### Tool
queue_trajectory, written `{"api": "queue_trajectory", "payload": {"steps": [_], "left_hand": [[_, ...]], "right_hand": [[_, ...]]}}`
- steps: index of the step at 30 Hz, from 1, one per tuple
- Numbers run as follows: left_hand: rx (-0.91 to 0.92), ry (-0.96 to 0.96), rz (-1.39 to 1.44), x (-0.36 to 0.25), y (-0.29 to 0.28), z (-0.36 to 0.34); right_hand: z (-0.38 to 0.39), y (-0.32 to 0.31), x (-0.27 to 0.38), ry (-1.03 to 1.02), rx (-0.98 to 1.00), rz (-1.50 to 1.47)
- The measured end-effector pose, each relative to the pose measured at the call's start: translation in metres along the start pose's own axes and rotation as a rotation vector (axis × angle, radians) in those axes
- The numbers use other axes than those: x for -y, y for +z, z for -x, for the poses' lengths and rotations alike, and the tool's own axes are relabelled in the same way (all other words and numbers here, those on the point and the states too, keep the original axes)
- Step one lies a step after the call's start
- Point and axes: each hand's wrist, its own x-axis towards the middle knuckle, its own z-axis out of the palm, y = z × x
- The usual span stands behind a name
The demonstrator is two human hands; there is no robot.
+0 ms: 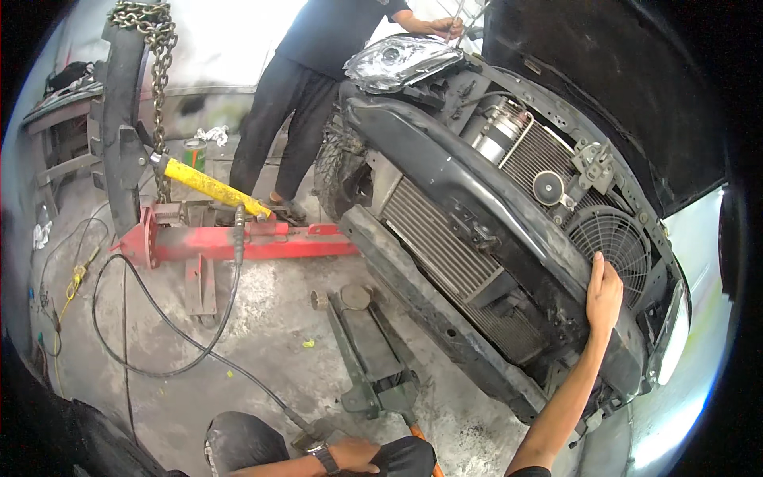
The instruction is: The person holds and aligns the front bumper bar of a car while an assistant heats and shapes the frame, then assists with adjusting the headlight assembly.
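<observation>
Your right grip point(606, 296) lies on the car's black front beam point(477, 188).
Its fingers are straight, not curled around anything, near the round fan point(608, 242); your left grip point(354, 455) rests by your knee point(407, 459), its fingers too hidden to tell spread from closed. The beam slants across the car's front, above a finned cooler point(441, 238). A floor jack point(369, 350) stands before it; farther left, a yellow cylinder point(211, 187) tops a red steel arm point(298, 245).
</observation>
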Motion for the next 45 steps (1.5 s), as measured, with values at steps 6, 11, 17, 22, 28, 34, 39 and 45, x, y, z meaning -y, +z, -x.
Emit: {"api": "queue_trajectory", "payload": {"steps": [6,11,17,22,28,34,39,45], "left_hand": [[-0.017,-0.009,-0.062,0.008,0.008,-0.005],[-0.151,0.094,-0.074,0.041,0.041,-0.016],[0.031,-0.008,-0.082,0.012,0.009,-0.008],[0.021,0.031,-0.050,0.014,0.011,-0.011],[0.033,-0.002,-0.046,0.015,0.010,-0.007],[0.069,-0.011,-0.047,0.011,-0.005,-0.001],[0.306,-0.179,0.037,-0.017,-0.037,0.017],[0.066,-0.023,-0.071,0.009,-0.012,-0.001]], "right_hand": [[-0.001,0.004,-0.008,0.006,-0.002,0.017],[-0.001,0.011,-0.007,-0.018,0.007,0.027],[0.000,0.012,-0.008,-0.046,0.003,-0.002],[-0.002,0.007,-0.013,-0.046,-0.016,0.025],[-0.002,0.006,-0.007,-0.042,-0.001,0.026],[-0.003,0.010,-0.005,-0.055,-0.022,0.012],[0.000,0.002,-0.001,-0.021,-0.026,0.020],[0.005,-0.001,-0.021,-0.035,-0.034,0.090]]}}
